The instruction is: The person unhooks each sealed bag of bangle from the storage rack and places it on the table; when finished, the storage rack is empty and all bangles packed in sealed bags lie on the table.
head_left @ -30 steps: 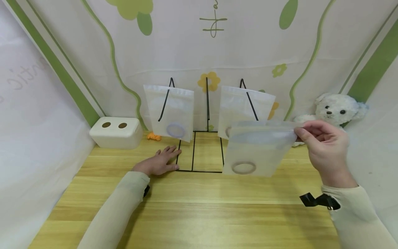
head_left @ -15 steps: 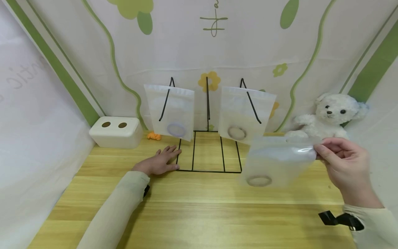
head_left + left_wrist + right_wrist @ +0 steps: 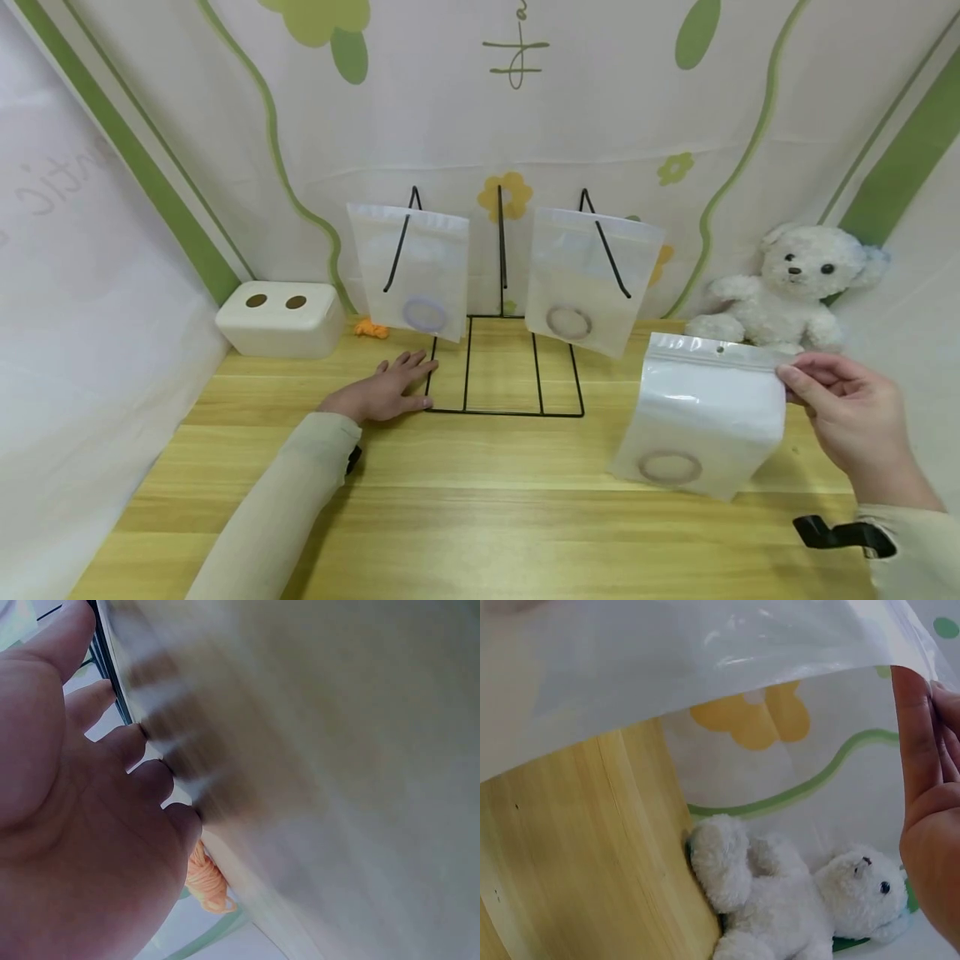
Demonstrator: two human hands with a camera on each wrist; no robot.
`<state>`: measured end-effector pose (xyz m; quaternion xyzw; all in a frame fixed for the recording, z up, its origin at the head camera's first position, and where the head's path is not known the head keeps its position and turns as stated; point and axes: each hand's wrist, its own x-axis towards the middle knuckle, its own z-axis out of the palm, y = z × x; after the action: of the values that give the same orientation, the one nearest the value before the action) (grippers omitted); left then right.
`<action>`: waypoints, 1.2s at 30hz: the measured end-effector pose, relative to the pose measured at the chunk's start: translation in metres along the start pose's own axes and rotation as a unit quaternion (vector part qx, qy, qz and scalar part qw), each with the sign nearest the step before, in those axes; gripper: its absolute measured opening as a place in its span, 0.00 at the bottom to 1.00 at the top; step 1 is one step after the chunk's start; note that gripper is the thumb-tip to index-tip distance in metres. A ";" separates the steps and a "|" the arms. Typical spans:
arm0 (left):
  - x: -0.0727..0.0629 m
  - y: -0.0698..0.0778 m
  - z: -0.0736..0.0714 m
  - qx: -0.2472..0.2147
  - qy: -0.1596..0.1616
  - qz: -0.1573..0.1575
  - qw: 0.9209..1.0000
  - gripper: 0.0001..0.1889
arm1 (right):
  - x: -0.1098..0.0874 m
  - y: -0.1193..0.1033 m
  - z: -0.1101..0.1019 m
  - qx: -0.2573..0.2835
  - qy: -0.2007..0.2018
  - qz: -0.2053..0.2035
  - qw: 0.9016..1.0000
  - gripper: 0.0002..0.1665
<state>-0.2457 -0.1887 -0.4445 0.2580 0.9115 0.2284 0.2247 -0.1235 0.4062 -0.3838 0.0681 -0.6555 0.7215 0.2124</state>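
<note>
My right hand pinches the upper right corner of a white zip-lock bag between thumb and fingers. A brownish ring shows through the bag's lower part, and a small hole pierces its top strip. In the right wrist view the bag spans the top, bowed. My left hand lies with spread fingers on the wooden table, its fingertips at the left side of a black wire rack. Two similar bags hang on the rack's prongs: a left bag with a lilac ring and a right bag with a brown ring.
A white box with two round holes stands at the back left. Beside it lies an orange bundle of cord. A white plush bear sits at the back right, behind the held bag. The rack's middle prong carries no bag.
My right hand has drawn the bag away from the rack, to the right and toward me. The bag's top now tilts to face up. My left hand has stayed in place.
</note>
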 end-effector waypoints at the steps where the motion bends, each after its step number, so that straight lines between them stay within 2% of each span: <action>1: 0.000 0.000 0.000 0.000 0.000 -0.001 1.000 0.40 | 0.002 0.002 -0.003 -0.012 0.000 0.007 1.000 0.10; 6: 0.001 -0.002 0.001 0.000 -0.002 -0.002 1.000 0.41 | 0.010 0.011 -0.014 -0.031 -0.009 0.028 0.999 0.10; 10: 0.002 -0.005 0.002 0.002 -0.002 -0.001 1.000 0.41 | 0.013 0.022 -0.024 0.000 -0.032 0.049 0.998 0.12; 13: 0.002 -0.005 0.002 0.002 -0.002 -0.002 1.000 0.41 | 0.014 0.031 -0.036 -0.036 -0.045 0.081 0.995 0.13; 17: 0.002 -0.006 0.002 0.002 -0.003 -0.004 1.000 0.41 | 0.014 0.045 -0.050 -0.159 -0.060 0.122 0.978 0.12; 23: 0.002 -0.004 0.002 0.002 -0.003 -0.004 1.000 0.41 | 0.012 0.066 -0.065 -0.178 -0.076 0.161 0.968 0.12; 27: 0.002 -0.003 0.002 0.002 -0.002 -0.004 1.000 0.41 | 0.013 0.078 -0.073 -0.256 -0.088 0.174 0.947 0.08; 31: 0.002 -0.003 0.002 0.003 -0.003 -0.004 1.000 0.41 | 0.014 0.090 -0.079 -0.305 -0.103 0.182 0.929 0.02; 36: 0.002 -0.003 0.001 0.005 -0.001 -0.006 1.000 0.41 | 0.015 0.099 -0.085 -0.360 -0.125 0.166 0.909 0.12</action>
<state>-0.2482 -0.1893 -0.4475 0.2536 0.9138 0.2225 0.2260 -0.1611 0.4869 -0.4800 -0.0333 -0.8940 0.4466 0.0156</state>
